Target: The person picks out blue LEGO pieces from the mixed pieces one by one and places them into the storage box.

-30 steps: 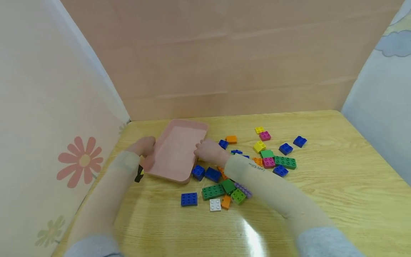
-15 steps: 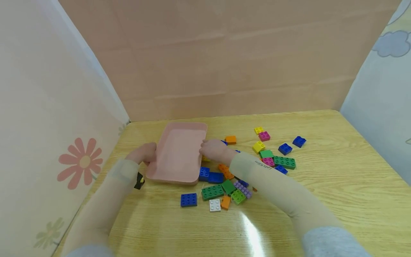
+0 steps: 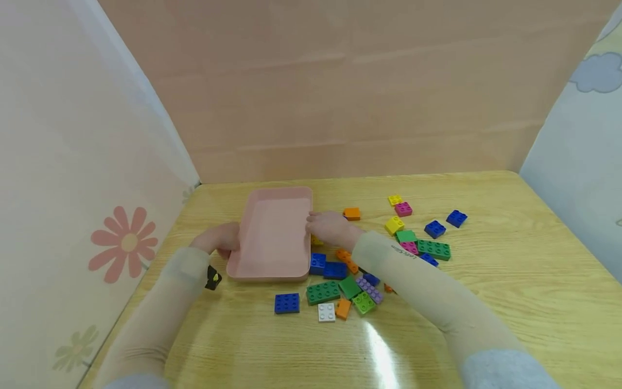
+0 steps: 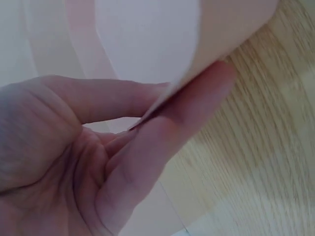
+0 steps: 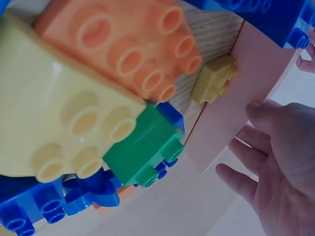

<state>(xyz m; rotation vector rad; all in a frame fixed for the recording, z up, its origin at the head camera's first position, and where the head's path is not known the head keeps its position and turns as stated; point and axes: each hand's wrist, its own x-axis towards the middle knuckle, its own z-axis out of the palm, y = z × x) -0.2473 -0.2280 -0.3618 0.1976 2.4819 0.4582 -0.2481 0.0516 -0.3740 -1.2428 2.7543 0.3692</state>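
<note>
Pink tray [image 3: 275, 229], foreground: a white four-stud brick [image 3: 326, 312] and blue six-stud brick [image 3: 286, 303] lie before it on the wooden table [image 3: 233, 340].
Left hand [image 3: 221, 237]: clamped on the tray's left wall.
Right hand [image 3: 333, 227]: fingers parted, at its right wall.
Backdrop [image 3: 350, 97]: brown, creased, behind tray and bricks.
</note>
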